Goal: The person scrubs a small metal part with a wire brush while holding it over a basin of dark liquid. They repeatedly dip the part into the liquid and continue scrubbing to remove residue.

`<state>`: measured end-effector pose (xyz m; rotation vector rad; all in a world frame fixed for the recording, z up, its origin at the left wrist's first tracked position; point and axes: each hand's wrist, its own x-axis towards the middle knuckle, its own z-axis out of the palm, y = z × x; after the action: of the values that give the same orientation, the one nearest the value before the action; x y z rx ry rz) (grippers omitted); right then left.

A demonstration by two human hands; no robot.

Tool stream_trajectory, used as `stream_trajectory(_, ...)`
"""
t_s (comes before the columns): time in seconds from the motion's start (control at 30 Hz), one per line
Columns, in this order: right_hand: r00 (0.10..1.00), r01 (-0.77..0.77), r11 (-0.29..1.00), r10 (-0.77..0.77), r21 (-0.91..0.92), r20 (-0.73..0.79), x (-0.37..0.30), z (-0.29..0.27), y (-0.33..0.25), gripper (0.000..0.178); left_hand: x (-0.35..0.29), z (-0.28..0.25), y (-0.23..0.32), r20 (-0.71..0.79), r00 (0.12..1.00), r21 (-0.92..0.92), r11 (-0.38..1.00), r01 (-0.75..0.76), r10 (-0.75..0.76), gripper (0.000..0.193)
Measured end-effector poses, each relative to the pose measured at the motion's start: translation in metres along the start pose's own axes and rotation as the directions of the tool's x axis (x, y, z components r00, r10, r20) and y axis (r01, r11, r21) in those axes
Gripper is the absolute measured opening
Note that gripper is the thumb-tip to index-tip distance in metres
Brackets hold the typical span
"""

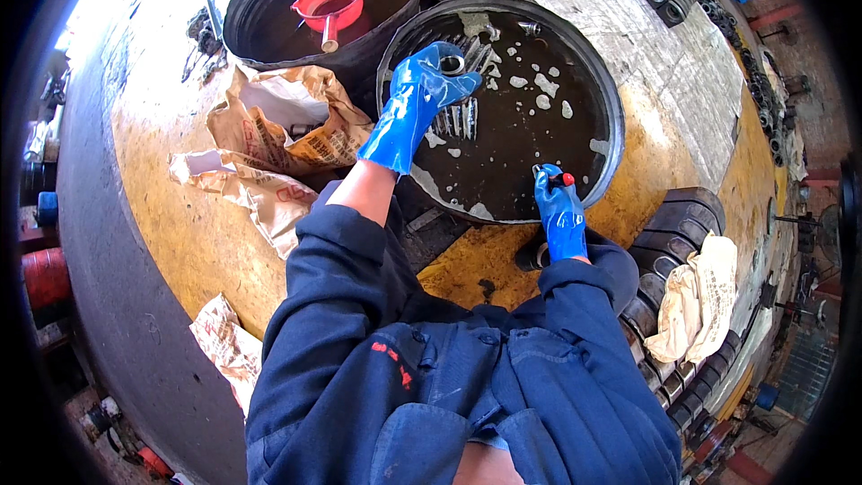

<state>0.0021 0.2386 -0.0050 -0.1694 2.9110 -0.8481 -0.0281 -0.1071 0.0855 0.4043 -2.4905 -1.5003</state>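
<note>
Left hand, blue-gloved, closed on metal ring over dark oily basin. Right hand gripped red-capped tool at basin's near rim. Row of metal pieces lay soaking; washing seemingly midway.

A torn brown paper sack with red printing is lying open on the yellow floor, left of a black basin. Two more crumpled sack pieces are lying nearer the person. No signs or screens are showing.
</note>
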Motion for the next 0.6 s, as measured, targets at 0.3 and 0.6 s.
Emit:
stream_trajectory(0.3, 0.999, -0.033, 0.999, 0.033, -0.023, -0.006, -0.002, 0.0, -0.003, 0.031, -0.003, 0.003, -0.002, 0.008, 1.0, -0.006, 1.0, -0.007, 0.007, 0.055)
stream_trajectory(0.6, 0.999, -0.039, 0.999, 0.039, -0.021, 0.006, 0.002, 0.003, 0.003, 0.031, 0.003, 0.012, -0.007, -0.012, 1.0, 0.006, 1.0, 0.006, -0.006, 0.052)
